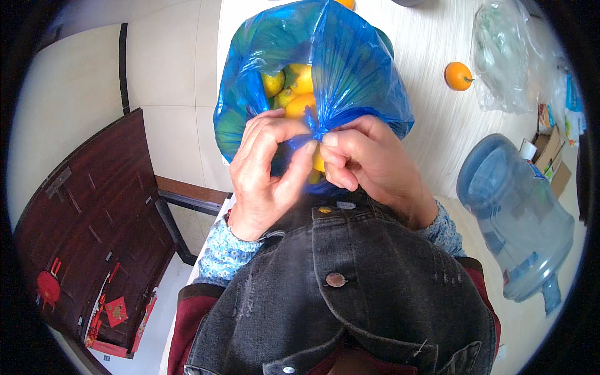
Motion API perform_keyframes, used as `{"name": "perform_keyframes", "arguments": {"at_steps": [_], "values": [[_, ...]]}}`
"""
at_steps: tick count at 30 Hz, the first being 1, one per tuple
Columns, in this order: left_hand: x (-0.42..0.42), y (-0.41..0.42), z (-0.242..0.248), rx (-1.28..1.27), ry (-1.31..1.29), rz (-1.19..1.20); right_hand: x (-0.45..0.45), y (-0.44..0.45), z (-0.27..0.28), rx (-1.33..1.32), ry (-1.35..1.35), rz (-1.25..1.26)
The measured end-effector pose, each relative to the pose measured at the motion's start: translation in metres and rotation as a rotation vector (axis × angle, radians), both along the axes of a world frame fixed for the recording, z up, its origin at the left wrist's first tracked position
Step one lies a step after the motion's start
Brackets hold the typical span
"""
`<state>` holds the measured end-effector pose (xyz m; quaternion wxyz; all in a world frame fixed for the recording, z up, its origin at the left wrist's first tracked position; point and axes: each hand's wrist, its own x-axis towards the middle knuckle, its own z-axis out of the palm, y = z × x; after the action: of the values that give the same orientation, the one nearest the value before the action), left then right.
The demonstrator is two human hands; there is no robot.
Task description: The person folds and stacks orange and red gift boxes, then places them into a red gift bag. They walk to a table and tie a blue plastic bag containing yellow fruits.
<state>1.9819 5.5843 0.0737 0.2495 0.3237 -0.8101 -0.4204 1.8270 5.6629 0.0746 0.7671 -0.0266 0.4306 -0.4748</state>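
In front of me a blue plastic bag (358,61) bulges with orange and yellow-green citrus fruit (300,105). Its plastic is gathered into a twisted knot near the front of the bag. My left hand (267,168) pinches a short end of the plastic between thumb and forefinger, left of the knot. On the other side, my right hand (375,159) grips the gathered plastic, its thumb close against the knot. Fruit shows through a gap in the bag, above and below the knot. The bag hides its own underside.
A loose orange fruit (458,76) rests on the light wood-grain table (422,37), beside a clear plastic bag (501,61). To the right lies a large blue water jug (515,220), with an opened cardboard box (551,150) behind it. A dark brown door (103,201) stands at the left.
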Motion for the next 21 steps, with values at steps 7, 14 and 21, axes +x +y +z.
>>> {"name": "perform_keyframes", "arguments": {"at_steps": [7,14,21], "values": [[0.003,-0.002,0.013,0.281,-0.123,0.062,0.001,0.008,0.011,0.005,0.148,0.059],[0.005,-0.012,0.019,0.436,-0.169,0.073,-0.004,0.007,0.013,-0.826,1.399,-0.08],[0.007,-0.026,0.025,0.616,-0.189,0.073,-0.013,-0.015,0.0,-1.012,1.447,0.319]]}}
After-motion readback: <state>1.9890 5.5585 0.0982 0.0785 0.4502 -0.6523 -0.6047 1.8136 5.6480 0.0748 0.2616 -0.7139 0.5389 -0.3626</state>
